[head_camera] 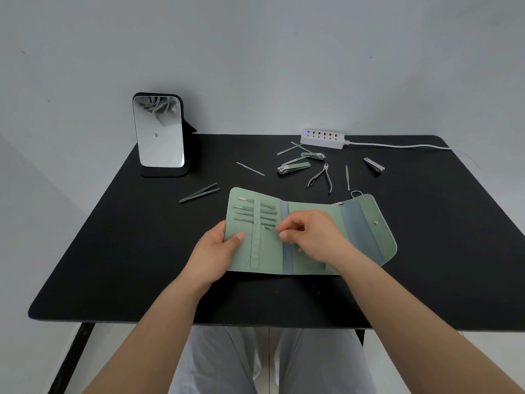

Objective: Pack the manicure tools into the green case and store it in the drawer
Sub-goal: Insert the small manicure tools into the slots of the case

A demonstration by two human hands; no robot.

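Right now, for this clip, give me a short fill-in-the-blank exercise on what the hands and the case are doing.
1. The green case lies ____ on the black table.
2. The left hand holds the case's ____ edge.
3. The right hand pinches a slim tool at the elastic ____.
4. The tweezers lie ____ the case.

Missing words: open; left; strip; outside

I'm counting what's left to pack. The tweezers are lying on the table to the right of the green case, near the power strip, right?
Not quite. The head view shows the tweezers on the table to the left of the green case, toward the mirror, far from the power strip.
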